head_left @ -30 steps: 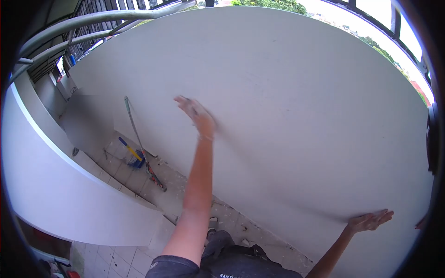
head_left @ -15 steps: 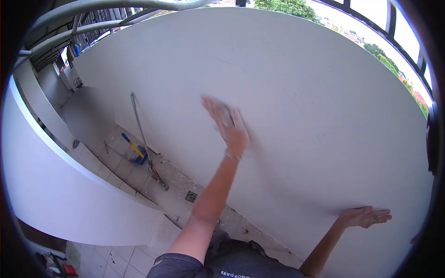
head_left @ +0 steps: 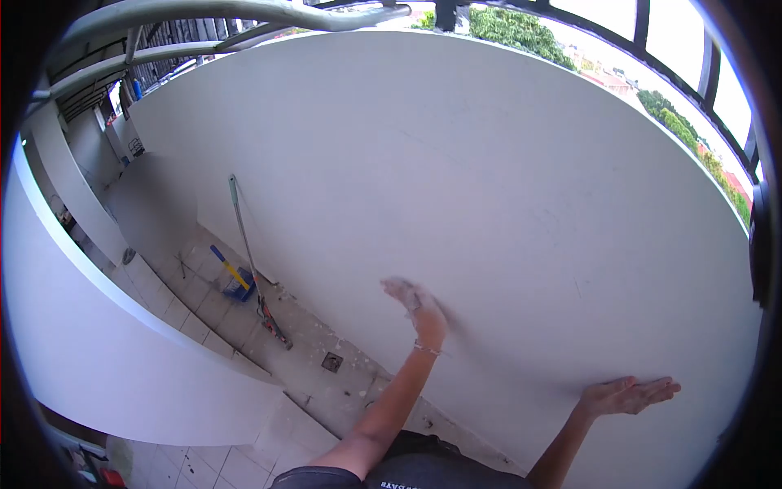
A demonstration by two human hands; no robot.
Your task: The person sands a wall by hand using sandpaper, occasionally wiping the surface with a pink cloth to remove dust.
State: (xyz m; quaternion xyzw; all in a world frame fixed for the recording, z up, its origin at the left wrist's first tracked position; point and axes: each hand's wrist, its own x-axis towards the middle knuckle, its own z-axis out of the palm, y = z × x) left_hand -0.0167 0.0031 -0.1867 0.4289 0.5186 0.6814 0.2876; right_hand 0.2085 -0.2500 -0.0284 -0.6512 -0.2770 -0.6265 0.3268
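Observation:
My left hand (head_left: 419,306) is pressed to the white wall (head_left: 489,179), low and near the middle of the view. Its fingers look pale with dust and are partly blurred. Between the palm and the wall shows a small grey piece that looks like sandpaper (head_left: 415,299). A thin bracelet (head_left: 427,350) circles that wrist. Farther right, my right hand (head_left: 631,397) rests against the same wall with its fingers stretched out, holding nothing that I can see.
A long-handled tool (head_left: 245,228) leans on the wall at left, beside a blue dustpan (head_left: 239,285) with a blue-and-yellow handle. Below lies a tiled floor with a drain (head_left: 331,362) and debris. A low curved white wall (head_left: 122,326) borders the left; black railing (head_left: 643,33) tops the right.
My left hand has slid down the wall and slightly right, with the grey piece under it. The right hand stays nearly in place. The view has shifted slightly.

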